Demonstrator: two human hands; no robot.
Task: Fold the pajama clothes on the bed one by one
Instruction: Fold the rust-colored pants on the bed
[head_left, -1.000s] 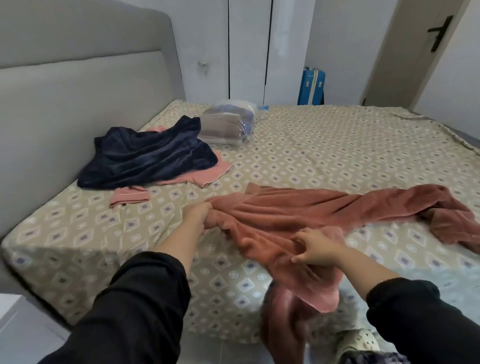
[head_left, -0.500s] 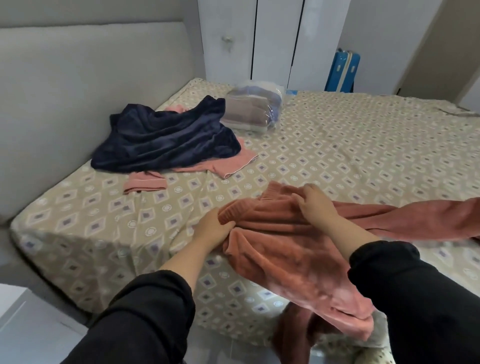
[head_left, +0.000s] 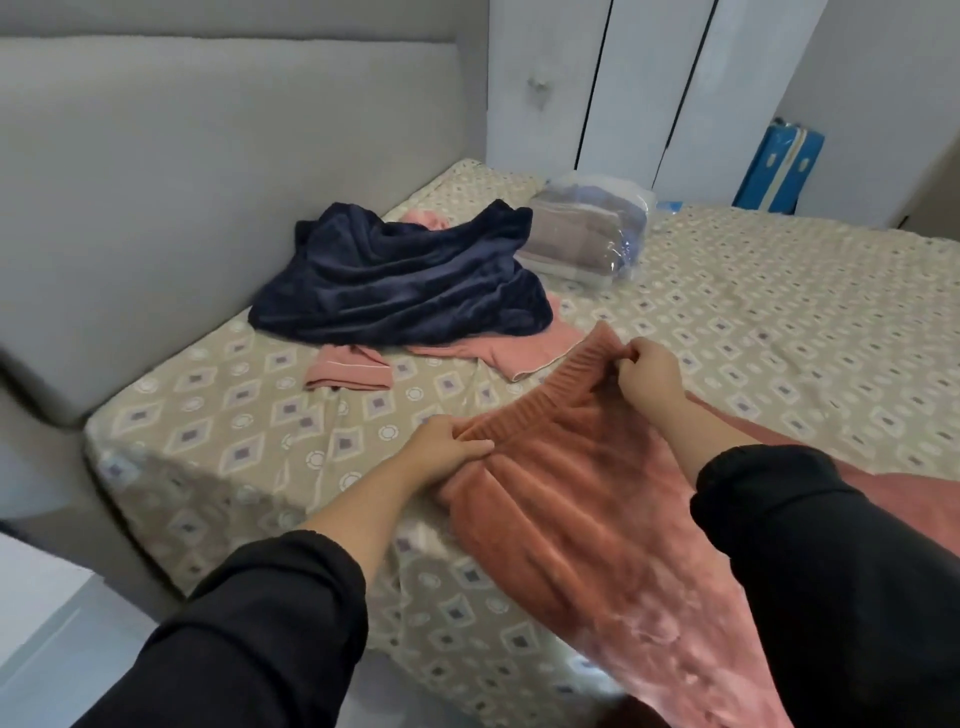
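- While rust pajama pants (head_left: 571, 509) lie on the bed (head_left: 234, 441), left hand (head_left: 447, 452) pinches the waistband (head_left: 550, 397) at its near end.
- Right hand (head_left: 649, 376) pinches its far end.

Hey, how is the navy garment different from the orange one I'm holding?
The navy garment lies crumpled near the headboard, untouched; the orange garment is spread out, its ribbed band pinched by the left hand and right hand. The navy garment sits wholly on the bed; the orange garment hangs over its edge. Both look plush.
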